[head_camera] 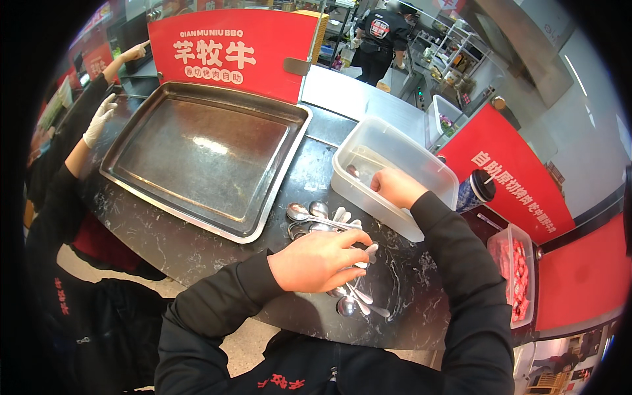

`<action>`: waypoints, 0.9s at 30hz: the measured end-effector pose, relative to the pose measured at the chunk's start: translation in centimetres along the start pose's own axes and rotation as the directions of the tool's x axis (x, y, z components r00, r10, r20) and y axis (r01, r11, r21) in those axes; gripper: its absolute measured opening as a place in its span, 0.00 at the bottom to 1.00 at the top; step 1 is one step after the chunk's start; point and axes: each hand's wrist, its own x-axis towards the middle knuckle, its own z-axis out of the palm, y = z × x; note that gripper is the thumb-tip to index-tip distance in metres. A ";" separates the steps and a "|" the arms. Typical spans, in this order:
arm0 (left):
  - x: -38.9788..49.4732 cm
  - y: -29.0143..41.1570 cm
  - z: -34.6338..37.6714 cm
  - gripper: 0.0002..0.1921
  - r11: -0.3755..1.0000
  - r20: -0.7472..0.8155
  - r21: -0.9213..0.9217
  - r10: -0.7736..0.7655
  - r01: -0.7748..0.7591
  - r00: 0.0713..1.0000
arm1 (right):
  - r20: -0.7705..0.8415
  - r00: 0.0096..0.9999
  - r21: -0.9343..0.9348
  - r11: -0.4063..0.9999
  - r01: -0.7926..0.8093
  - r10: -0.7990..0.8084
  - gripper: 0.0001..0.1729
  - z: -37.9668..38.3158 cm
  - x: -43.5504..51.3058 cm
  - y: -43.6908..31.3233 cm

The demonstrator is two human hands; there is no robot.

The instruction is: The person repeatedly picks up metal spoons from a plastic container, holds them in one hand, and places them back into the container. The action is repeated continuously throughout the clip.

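Observation:
On the dark marbled counter lies a loose pile of metal spoons [321, 217], bowls and handles pointing several ways. My left hand [318, 261] rests over the pile, its fingertips at some spoon handles; whether it grips one is unclear. Inside a translucent plastic container [395, 217], to the right of the spoons, is my right hand [397, 187], its fingers curled and partly hidden. A spoon bowl [352, 171] shows in the container, left of that hand. What the right fingers hold, if anything, cannot be made out.
A large metal tray [202, 153] sits on the counter at left. Beside it a co-worker reaches in, one hand gloved [100, 118]. Right of the container stand a lidded cup [475, 190] and a bin of red packets [518, 276]. Red panels border the counter; another person stands behind.

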 end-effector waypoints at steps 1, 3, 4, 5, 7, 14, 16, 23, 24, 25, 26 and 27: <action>0.0 0.0 0.0 0.11 1.000 -0.005 0.000 0.007 -0.007 1.000 | 0.013 1.000 0.042 0.999 0.015 -0.016 0.13 0.0 0.3 -0.2; -0.1 0.0 0.0 0.11 1.000 -0.017 0.003 0.026 -0.026 1.000 | 0.020 0.999 0.014 0.999 0.046 -0.046 0.12 0.0 0.5 -0.2; -0.2 0.0 0.0 0.11 1.000 -0.025 0.008 0.027 -0.027 0.999 | 0.018 0.998 -0.003 0.998 0.060 -0.060 0.12 0.0 0.6 -0.2; -0.2 -0.1 0.1 0.12 0.999 -0.020 0.010 0.035 -0.035 0.999 | 0.021 0.998 -0.008 0.998 0.060 -0.059 0.12 0.0 0.6 -0.2; -0.3 -0.2 0.1 0.12 0.999 -0.010 0.029 0.027 -0.027 1.000 | 0.018 0.999 -0.027 0.998 0.048 -0.047 0.12 0.1 0.7 -0.2; -0.4 -0.5 0.3 0.12 0.999 0.015 0.021 0.025 -0.025 1.000 | 0.048 0.998 -0.187 0.981 0.042 -0.033 0.13 -0.6 0.1 -0.3; -0.4 -0.5 0.4 0.12 0.999 0.018 0.029 0.014 -0.014 1.000 | 0.022 0.999 -0.190 0.981 0.041 -0.038 0.12 -1.0 -0.3 -0.3; -0.5 -0.4 0.6 0.12 0.999 0.048 0.037 0.003 -0.005 0.999 | -0.171 0.985 0.017 0.999 0.027 -0.024 0.11 -1.7 -1.8 0.5; -0.5 -0.4 0.6 0.12 0.999 0.047 0.039 0.003 -0.005 0.999 | -0.188 0.982 0.066 0.997 0.025 -0.012 0.10 -2.0 -1.9 0.8; -0.5 -0.4 0.5 0.11 0.999 0.042 0.046 -0.002 0.000 0.999 | -0.223 0.975 0.121 0.992 0.045 -0.017 0.09 -2.5 -2.1 1.1; -0.5 -0.4 0.5 0.11 0.999 0.037 0.038 0.002 -0.004 0.999 | -0.216 0.976 0.161 0.986 0.041 -0.006 0.07 -3.1 -2.5 1.4; -0.5 -0.4 0.4 0.11 0.999 0.029 0.036 0.001 -0.002 1.000 | -0.226 0.974 0.262 0.964 0.044 0.017 0.07 -3.6 -2.9 1.4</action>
